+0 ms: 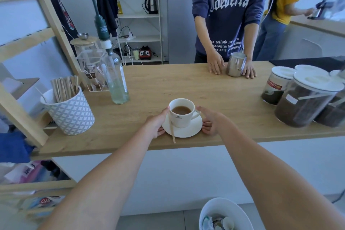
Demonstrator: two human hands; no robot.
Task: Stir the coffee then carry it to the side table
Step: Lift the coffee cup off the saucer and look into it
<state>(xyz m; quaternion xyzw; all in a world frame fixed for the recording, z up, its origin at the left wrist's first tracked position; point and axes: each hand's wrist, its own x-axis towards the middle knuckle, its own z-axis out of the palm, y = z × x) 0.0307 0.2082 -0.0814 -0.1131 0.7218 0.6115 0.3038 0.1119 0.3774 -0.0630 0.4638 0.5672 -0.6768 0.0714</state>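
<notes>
Both hands (183,124) on saucer (188,131) — cup (182,113) upright

The left hand (155,124) covers the left rim of the saucer (184,132), its fingers tucked underneath out of sight — the right hand (211,122) hides the opposite rim and part of the cup handle (196,115). The small logo on the cup (182,113) is too tiny to read. Both people across the counter (186,84) are cut off at the top edge. The bin (225,214) is cropped below — its contents are blurred.
</notes>
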